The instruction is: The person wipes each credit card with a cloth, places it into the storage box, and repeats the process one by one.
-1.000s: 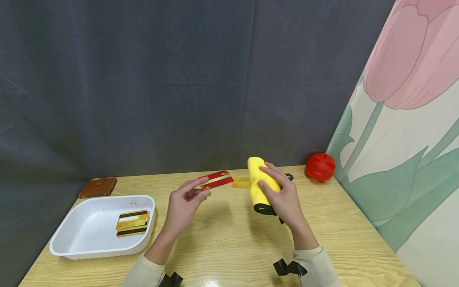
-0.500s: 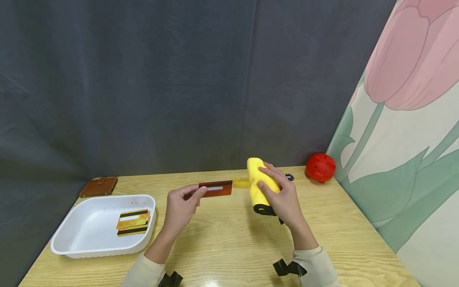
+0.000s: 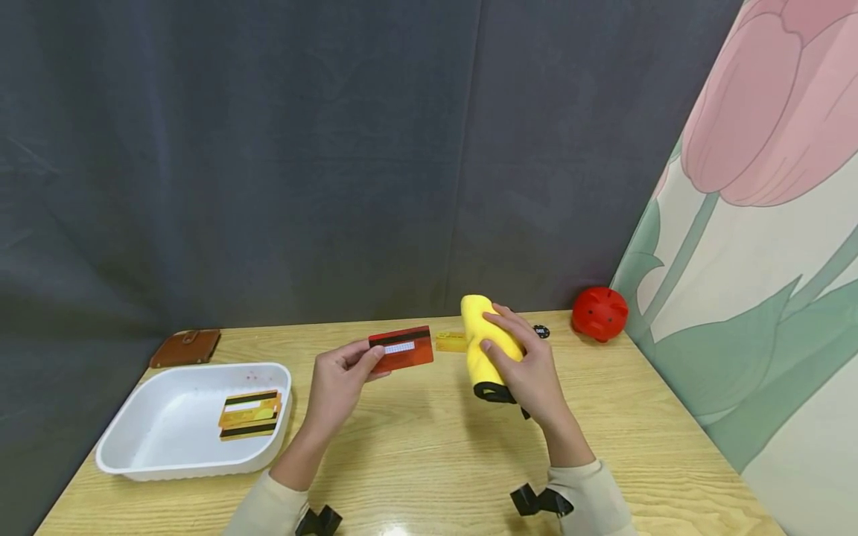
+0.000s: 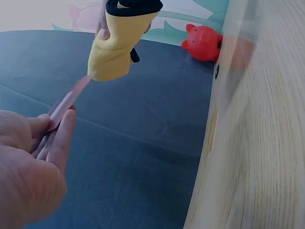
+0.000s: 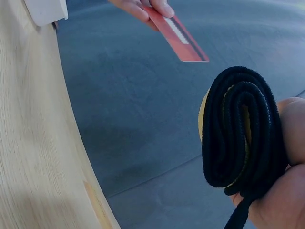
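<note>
In the head view my left hand (image 3: 338, 383) pinches a red bank card (image 3: 413, 348) between thumb and fingers, above the table. The card's side with a black stripe and a white strip faces the camera. My right hand (image 3: 536, 372) grips a rolled yellow cloth (image 3: 481, 350) with black edging, held just right of the card. The right wrist view shows the cloth's coiled black end (image 5: 240, 129), with a short strap hanging from it. Behind the two held things, a yellow card (image 3: 450, 342) lies on the table, overlapped by the cloth in the head view.
A white plastic tray (image 3: 161, 428) at the left contains several gold cards (image 3: 249, 415) with black stripes. Behind it lies a brown leather wallet (image 3: 186, 348). A red piggy bank (image 3: 599, 314) and a black round chip (image 3: 541, 331) sit at the back right, before a dark curtain (image 3: 302, 186).
My left hand has turned the red card over, so its striped side now shows instead of a red edge-on view. The right hand and rolled cloth have stayed in place.
</note>
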A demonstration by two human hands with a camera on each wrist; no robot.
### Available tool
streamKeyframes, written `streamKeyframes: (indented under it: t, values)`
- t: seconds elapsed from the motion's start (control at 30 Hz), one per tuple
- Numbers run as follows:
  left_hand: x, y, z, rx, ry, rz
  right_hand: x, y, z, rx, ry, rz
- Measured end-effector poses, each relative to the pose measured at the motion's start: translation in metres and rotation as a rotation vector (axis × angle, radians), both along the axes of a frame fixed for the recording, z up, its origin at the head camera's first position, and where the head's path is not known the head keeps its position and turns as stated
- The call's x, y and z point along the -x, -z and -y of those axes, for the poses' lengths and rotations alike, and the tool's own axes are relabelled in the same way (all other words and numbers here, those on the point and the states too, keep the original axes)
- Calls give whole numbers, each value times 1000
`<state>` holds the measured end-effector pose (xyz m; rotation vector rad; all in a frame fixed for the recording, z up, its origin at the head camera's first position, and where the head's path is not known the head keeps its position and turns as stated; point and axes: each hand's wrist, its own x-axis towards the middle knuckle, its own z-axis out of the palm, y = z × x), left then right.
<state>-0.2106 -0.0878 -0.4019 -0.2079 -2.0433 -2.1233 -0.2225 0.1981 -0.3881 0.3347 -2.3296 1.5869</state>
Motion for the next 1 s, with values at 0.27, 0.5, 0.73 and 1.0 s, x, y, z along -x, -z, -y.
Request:
streamKeyframes:
  t: [0.27,0.5,0.73,1.0]
  values:
    - [-2,-2,-2,-31,61,39,-9,-8,4,28,-25,-10]
    - [-1,-4,-4,-80,112,52,-21,-17,16,70,-106,-62]
    - [-1,0,-6,-41,108,28,-26,-14,27,58,-155,-100]
    - [-3,2,-11,-5,107,5,-30,-11,40,46,-205,-95]
